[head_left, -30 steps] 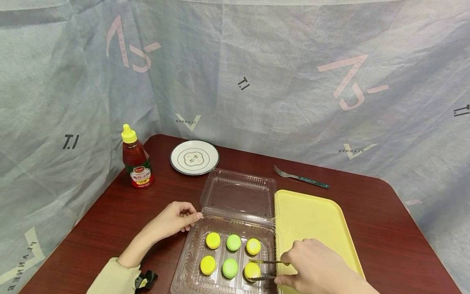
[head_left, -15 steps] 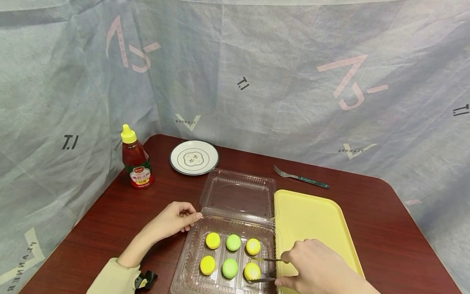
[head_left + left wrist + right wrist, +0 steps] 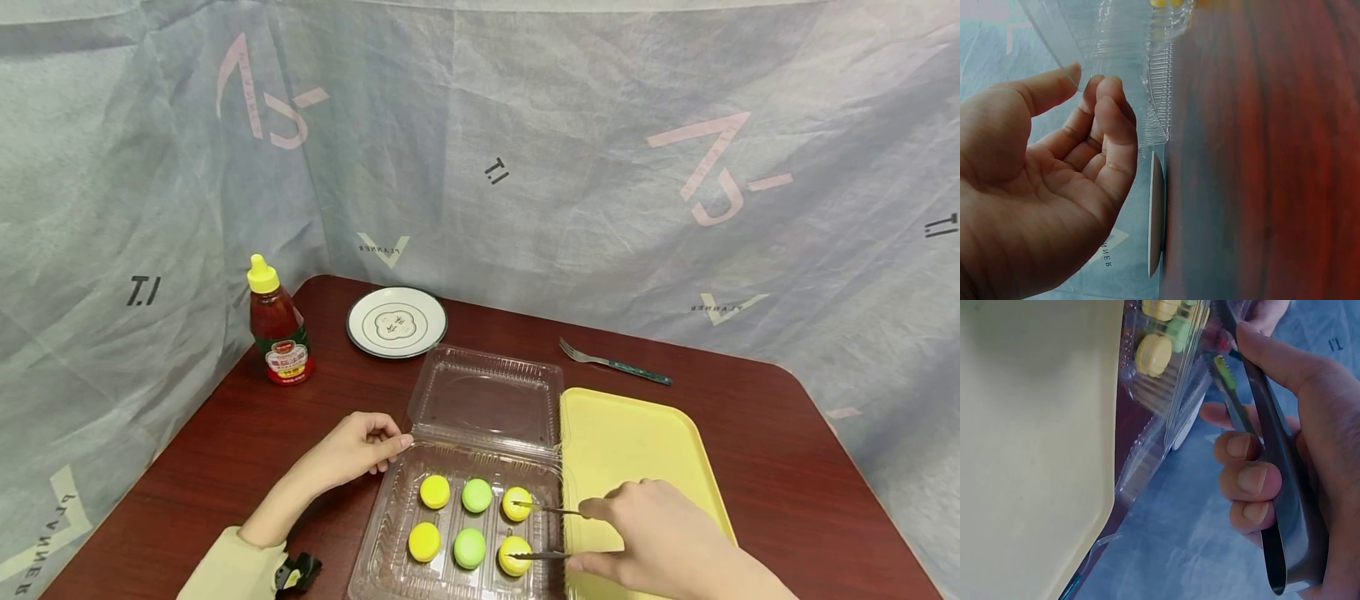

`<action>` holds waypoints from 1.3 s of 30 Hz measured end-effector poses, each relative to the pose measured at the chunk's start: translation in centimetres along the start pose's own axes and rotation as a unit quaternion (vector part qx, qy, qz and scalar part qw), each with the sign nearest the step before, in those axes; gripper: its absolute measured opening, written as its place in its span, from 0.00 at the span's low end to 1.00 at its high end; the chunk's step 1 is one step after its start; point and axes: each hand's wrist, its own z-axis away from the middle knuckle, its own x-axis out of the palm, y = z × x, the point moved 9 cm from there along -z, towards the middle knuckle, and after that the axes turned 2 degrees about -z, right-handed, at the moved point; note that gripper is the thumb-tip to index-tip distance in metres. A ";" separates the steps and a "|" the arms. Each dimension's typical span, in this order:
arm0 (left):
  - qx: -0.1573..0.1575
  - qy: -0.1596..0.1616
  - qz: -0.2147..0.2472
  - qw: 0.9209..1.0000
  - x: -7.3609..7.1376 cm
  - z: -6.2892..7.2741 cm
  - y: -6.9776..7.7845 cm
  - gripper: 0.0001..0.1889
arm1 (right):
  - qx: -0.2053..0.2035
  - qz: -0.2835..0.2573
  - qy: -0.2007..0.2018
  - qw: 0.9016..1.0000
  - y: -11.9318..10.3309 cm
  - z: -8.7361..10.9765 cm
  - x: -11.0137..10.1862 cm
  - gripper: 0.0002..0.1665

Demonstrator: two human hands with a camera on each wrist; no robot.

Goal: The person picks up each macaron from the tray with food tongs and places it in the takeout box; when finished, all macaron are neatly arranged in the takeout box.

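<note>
My left hand (image 3: 356, 450) pinches the left edge of a clear plastic clamshell box (image 3: 378, 546) between thumb and fingers. Its lid (image 3: 487, 392) lies folded back. Two rows of yellow and green macarons stand in the base, among them a green one (image 3: 470, 548). My right hand (image 3: 660, 533) grips metal tongs (image 3: 1282, 469) whose arms are spread. In the head view one tip overlaps the back right yellow macaron (image 3: 513, 515) and the other the front right yellow macaron (image 3: 513, 568). In the right wrist view the tips look raised above the macarons.
A yellow tray (image 3: 630, 442) lies against the box's right side, under my right hand. Farther back are a white plate (image 3: 426, 317) with a dark rim and a fork (image 3: 630, 368). A ketchup bottle (image 3: 279, 321) with a yellow cap stands at the left.
The tongs have spread wider and lifted away from around the front right yellow macaron. My right hand has shifted slightly right. The left hand and the macarons keep their places.
</note>
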 end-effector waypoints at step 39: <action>-0.004 -0.001 0.007 1.000 0.1 0.0 -0.2 0.11 | 0.155 -0.094 0.258 0.949 15.0 8.1 -4.3 0.20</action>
